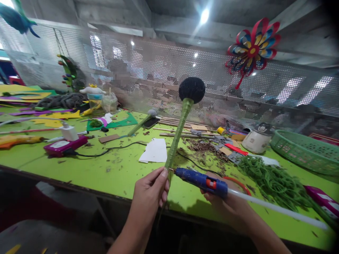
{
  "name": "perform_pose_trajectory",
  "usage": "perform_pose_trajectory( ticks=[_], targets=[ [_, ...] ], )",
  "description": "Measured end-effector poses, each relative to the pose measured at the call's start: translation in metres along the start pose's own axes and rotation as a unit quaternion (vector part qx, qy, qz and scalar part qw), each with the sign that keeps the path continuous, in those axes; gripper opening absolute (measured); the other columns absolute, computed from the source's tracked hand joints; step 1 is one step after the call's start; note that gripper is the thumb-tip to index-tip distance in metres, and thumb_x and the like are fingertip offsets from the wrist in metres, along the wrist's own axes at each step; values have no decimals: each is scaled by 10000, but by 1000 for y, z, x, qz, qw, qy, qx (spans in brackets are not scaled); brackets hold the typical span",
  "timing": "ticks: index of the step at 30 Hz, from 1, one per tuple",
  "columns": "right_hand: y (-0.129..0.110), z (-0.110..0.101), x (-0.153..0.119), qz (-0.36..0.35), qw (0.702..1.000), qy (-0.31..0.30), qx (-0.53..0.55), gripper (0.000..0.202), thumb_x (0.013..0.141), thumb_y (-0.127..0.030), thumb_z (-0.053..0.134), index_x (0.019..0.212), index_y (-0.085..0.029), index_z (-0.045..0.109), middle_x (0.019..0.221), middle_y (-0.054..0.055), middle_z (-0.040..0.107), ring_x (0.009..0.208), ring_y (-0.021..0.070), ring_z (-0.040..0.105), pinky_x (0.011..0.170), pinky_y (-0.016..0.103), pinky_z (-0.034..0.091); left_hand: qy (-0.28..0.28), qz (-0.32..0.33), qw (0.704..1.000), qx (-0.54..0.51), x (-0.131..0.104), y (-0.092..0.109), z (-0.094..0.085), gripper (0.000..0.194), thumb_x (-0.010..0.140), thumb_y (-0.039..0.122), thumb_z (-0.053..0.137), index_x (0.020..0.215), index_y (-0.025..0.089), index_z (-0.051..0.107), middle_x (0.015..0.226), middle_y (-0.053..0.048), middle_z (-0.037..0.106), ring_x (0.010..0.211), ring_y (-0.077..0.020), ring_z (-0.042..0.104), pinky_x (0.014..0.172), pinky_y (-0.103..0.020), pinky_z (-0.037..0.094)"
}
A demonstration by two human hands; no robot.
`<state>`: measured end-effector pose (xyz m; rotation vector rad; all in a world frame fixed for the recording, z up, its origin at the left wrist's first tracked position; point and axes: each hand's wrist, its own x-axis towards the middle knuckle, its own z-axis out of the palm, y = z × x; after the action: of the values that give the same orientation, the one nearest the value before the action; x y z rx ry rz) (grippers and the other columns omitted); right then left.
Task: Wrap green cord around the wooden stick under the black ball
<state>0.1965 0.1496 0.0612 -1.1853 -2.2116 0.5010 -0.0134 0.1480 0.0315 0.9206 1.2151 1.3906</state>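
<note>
My left hand (149, 188) is closed around the lower end of a green yarn-wrapped stem (177, 139), which leans up and to the right. A dark, rounded head (192, 89) tops the stem. My right hand (225, 201) grips a blue hot glue gun (197, 179) with a long white glue stick (278, 208) out of its back. The gun's nozzle points left and is at the stem's lower end, close to my left fingertips. A loose strand hangs below my left hand. The right fingers are partly hidden behind the gun.
A white paper piece (154, 151) lies behind the stem. To the right are green yarn (275, 180), red-handled scissors (235, 149), a pot (258, 139) and a green basket (304, 150). At left sits a purple power strip (65, 145) with a black cable. A perforated screen (159, 67) stands behind.
</note>
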Motion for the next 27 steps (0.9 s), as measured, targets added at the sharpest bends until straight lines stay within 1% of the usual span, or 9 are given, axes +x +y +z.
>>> perform_pose_trajectory(
  ticks=[3, 6, 9, 13, 17, 22, 27],
  targets=[
    [4, 2, -2, 6, 1000, -1, -1, 250, 892, -399, 439, 878, -195, 584, 760, 40, 617, 678, 187, 570, 636, 276, 476, -1, -3, 1000, 2, 1, 0, -1, 303, 719, 445, 653, 792, 151, 662, 537, 31, 530, 386, -60, 417, 337, -151, 318],
    [10, 5, -4, 14, 1000, -2, 2, 271, 888, -417, 441, 955, -207, 598, 757, 41, 622, 659, 191, 572, 627, 286, 484, -1, -7, 1000, -7, 1, 1, 0, 299, 719, 441, 655, 777, 148, 655, 534, 31, 529, 386, -59, 411, 337, -150, 316],
    [13, 6, -6, 23, 1000, 8, -8, 300, 876, -435, 455, 1004, -212, 609, 803, 55, 634, 686, 205, 582, 649, 300, 488, -10, -15, 1000, -19, 0, 1, 1, 287, 723, 430, 655, 756, 145, 646, 516, 35, 517, 381, -57, 402, 336, -148, 307],
    [12, 4, -6, 17, 1000, 14, -15, 274, 869, -413, 475, 959, -200, 623, 833, 60, 644, 754, 219, 597, 700, 306, 489, -42, -14, 998, -47, -2, 2, -1, 251, 763, 400, 628, 757, 149, 633, 540, 32, 522, 400, -55, 415, 349, -142, 311],
    [13, 3, -6, 11, 1000, 2, -13, 239, 887, -387, 455, 911, -197, 597, 800, 50, 633, 715, 199, 584, 672, 289, 484, -68, -17, 995, -71, -3, 3, -4, 248, 787, 377, 605, 716, 140, 618, 556, 21, 534, 396, -51, 411, 344, -142, 302],
    [11, 1, -7, -9, 1000, 16, -9, 221, 886, -379, 451, 881, -201, 582, 801, 46, 620, 711, 191, 571, 672, 279, 469, -76, -44, 991, -100, -3, 5, -4, 229, 775, 362, 617, 711, 142, 610, 535, 24, 534, 368, -49, 415, 336, -143, 287],
    [4, 0, -6, -25, 1000, 17, 2, 228, 889, -374, 437, 805, -209, 569, 745, 36, 611, 661, 184, 561, 604, 265, 462, -73, -43, 992, -97, -4, 2, -3, 231, 764, 362, 625, 725, 134, 620, 529, 18, 538, 366, -47, 413, 333, -142, 296]
  ],
)
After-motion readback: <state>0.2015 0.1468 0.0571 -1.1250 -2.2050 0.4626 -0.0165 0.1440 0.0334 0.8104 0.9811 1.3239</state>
